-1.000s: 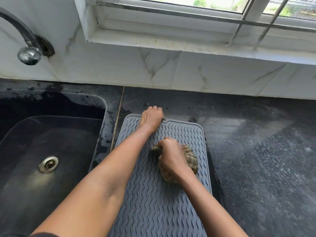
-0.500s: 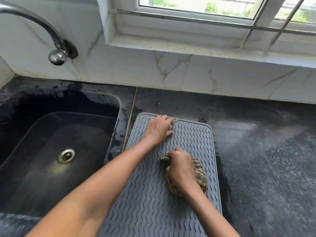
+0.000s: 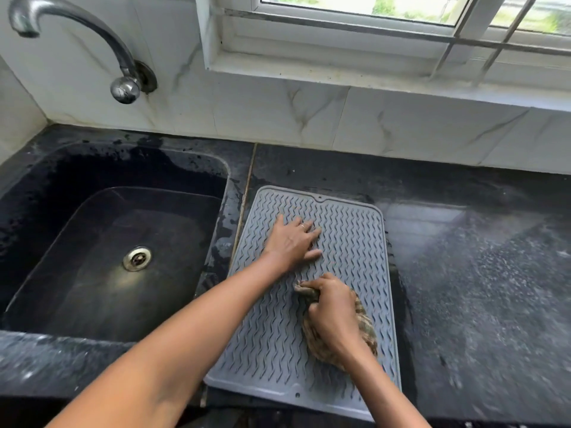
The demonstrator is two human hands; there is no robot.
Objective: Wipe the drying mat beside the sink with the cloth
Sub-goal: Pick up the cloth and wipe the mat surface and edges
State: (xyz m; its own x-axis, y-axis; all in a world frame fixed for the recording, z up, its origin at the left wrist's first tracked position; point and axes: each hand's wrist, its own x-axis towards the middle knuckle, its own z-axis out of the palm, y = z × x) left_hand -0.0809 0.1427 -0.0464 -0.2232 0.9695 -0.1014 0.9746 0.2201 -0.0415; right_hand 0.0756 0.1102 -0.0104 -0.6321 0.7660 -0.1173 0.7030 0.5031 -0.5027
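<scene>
Head view showed the grey drying mat [image 3: 346, 242], ribbed with wavy ridges, lying flat on the dark surface [image 3: 479, 273] just right of the sink [image 3: 222, 180], its long sides running from near to far. On the mat's near right part lay the cloth [image 3: 366, 327], a bunched brown checked rag, pressed down against the ridges. The right hand [image 3: 333, 313] was clamped around it, fingers curled tight over the top, with a twisted end of the fabric poking out to the left past the knuckles. The left hand [image 3: 293, 240] rested palm-down on the mat farther off, toward its left middle, fingers spread flat and pointing right, gripping nothing; a thin ring showed on one finger. The two hands were near each other but apart.

Left of the mat, the black sink basin stood with a metal drain [image 3: 137, 258] in its floor. A curved metal tap [image 3: 74, 32] came out of the white marbled tile wall [image 3: 278, 112] above the basin's far side. A white window frame [image 3: 340, 47] ran along the wall above the surface, greenery blurred behind the glass. The surface to the right looked speckled and smeared.
</scene>
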